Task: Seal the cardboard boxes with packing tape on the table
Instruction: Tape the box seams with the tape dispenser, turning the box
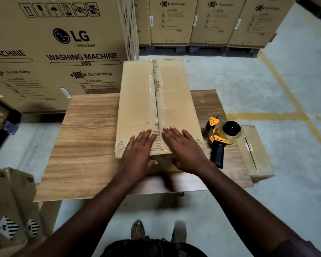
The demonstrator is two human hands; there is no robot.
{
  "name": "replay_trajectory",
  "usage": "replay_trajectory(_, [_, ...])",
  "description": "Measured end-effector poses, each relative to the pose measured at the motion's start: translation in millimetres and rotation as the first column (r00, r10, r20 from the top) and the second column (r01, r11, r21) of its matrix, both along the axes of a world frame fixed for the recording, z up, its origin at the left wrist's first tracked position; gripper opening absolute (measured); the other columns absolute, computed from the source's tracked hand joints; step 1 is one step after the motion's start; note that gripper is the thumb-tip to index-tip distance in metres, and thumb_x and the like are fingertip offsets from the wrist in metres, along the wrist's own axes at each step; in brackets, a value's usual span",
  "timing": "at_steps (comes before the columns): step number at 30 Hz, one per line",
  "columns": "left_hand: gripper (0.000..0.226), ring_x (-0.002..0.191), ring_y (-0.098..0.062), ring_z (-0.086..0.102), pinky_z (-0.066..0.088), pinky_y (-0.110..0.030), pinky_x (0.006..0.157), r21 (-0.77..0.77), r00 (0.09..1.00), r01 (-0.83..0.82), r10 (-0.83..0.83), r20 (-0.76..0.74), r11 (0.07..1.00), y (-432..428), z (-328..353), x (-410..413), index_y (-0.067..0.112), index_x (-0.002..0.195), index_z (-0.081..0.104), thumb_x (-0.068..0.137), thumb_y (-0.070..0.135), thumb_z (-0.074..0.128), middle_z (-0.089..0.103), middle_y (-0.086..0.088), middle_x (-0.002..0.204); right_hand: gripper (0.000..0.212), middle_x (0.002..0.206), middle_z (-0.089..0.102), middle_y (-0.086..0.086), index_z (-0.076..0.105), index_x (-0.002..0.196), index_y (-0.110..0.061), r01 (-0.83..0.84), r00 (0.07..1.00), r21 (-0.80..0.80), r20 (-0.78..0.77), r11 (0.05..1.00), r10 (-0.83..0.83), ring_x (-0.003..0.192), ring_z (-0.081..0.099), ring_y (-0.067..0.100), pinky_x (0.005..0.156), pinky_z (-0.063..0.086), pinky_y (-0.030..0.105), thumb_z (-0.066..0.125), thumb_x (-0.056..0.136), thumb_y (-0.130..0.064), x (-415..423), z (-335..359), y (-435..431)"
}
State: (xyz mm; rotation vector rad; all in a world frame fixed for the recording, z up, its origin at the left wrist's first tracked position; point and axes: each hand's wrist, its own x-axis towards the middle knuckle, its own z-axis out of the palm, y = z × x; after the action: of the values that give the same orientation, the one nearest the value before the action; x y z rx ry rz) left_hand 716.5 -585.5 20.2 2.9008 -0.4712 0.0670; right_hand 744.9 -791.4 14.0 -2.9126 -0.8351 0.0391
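The box (137, 101) lies lengthwise on the bench (85, 136), its taped seam running straight away between the left grip (137, 152) and right grip (184, 151), both pressed flat with fingers straight on its near end; the tape gun (223, 138) rests just right, nearer the right grip.

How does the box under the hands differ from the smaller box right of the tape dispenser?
The big box is centred on the table, clear tape along its centre seam; the smaller box sits at the table's right edge, seam a dark line. The left hand and right hand press flat on the big box; no hand touches the smaller box. Both are brown cardboard.
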Motion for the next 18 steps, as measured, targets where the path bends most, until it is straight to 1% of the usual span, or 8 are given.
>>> replay_trajectory(2, [0.102,0.154,-0.024,0.014,0.006,-0.041,0.125,0.044,0.999,-0.004,0.005,-0.032,0.999,-2,1,1,0.021,0.159,0.022,0.078,0.036,0.081,0.013,-0.003,0.168,0.109,0.170,0.003,-0.003,0.011,0.162,-0.020,0.047,0.998,0.033,-0.049,0.998,-0.046,0.156,0.001,0.018,0.126,0.005,0.051,0.077,0.080,-0.048,-1,2,-18])
replay_trajectory(4, [0.105,0.155,-0.025,0.012,0.005,-0.042,0.125,0.040,0.999,-0.011,0.013,-0.051,0.999,-1,1,3,0.021,0.159,0.020,0.077,0.046,0.080,0.011,-0.003,0.168,0.108,0.168,0.010,-0.008,0.021,0.159,-0.026,0.299,0.947,0.173,-0.173,0.939,-0.270,0.156,0.006,0.019,0.124,0.005,0.053,0.071,0.075,-0.072,0,-2,-46])
replay_trajectory(5, [0.103,0.154,-0.024,0.013,0.006,-0.042,0.125,0.014,0.998,-0.018,0.019,-0.053,1.000,1,0,3,0.021,0.159,0.022,0.078,0.054,0.076,0.013,-0.003,0.168,0.104,0.163,0.027,-0.010,0.033,0.153,-0.031,0.478,0.873,0.339,-0.287,0.810,-0.395,0.153,0.021,0.022,0.122,0.014,0.052,0.068,0.069,-0.082,-2,5,-57])
replay_trajectory(7, [0.095,0.154,-0.024,0.015,0.008,-0.044,0.125,-0.031,0.998,-0.045,0.043,-0.042,0.999,1,-2,2,0.020,0.158,0.025,0.083,0.067,0.062,0.018,-0.002,0.167,0.079,0.120,0.069,-0.013,0.056,0.121,-0.029,0.717,0.688,0.632,-0.576,0.294,-0.440,0.115,0.062,0.019,0.099,0.045,0.040,0.064,0.067,-0.086,-5,11,-82])
replay_trajectory(8, [0.093,0.154,-0.023,0.016,0.008,-0.044,0.125,-0.031,0.998,-0.053,0.052,-0.035,0.998,0,-3,2,0.020,0.158,0.026,0.085,0.069,0.056,0.018,-0.001,0.167,0.058,0.097,0.074,-0.013,0.061,0.107,-0.026,0.767,0.611,0.638,-0.698,0.061,-0.373,0.091,0.066,0.013,0.081,0.048,0.031,0.059,0.079,-0.076,-2,5,-95])
replay_trajectory(10, [0.092,0.154,-0.022,0.013,0.005,-0.042,0.125,-0.002,0.998,-0.055,0.055,-0.033,0.998,-4,-1,2,0.021,0.159,0.024,0.086,0.064,0.060,0.015,-0.001,0.167,0.033,0.099,0.068,-0.003,0.063,0.104,-0.021,0.831,0.442,0.503,-0.857,-0.236,-0.265,0.082,0.062,0.012,0.071,0.042,0.027,0.053,0.097,-0.052,5,-7,-115])
replay_trajectory(13, [0.101,0.155,-0.020,0.006,0.001,-0.039,0.125,0.066,0.996,-0.051,0.056,-0.074,0.997,-7,2,4,0.023,0.160,0.016,0.082,0.048,0.075,0.007,0.000,0.169,0.034,0.120,0.048,0.007,0.052,0.120,-0.017,0.931,0.194,0.270,-0.936,-0.246,-0.294,0.106,0.046,0.024,0.088,0.035,0.034,0.059,0.097,-0.042,7,-29,-133])
replay_trajectory(18, [0.109,0.155,-0.021,0.007,0.004,-0.039,0.125,0.083,0.996,-0.044,0.050,-0.072,0.996,-4,1,3,0.025,0.160,0.014,0.077,0.044,0.081,0.007,0.001,0.169,0.032,0.098,0.065,0.013,0.062,0.114,-0.004,0.986,0.051,0.073,-0.987,-0.146,-0.149,0.091,0.059,0.028,0.083,0.051,0.033,0.061,0.097,-0.032,21,-64,-150])
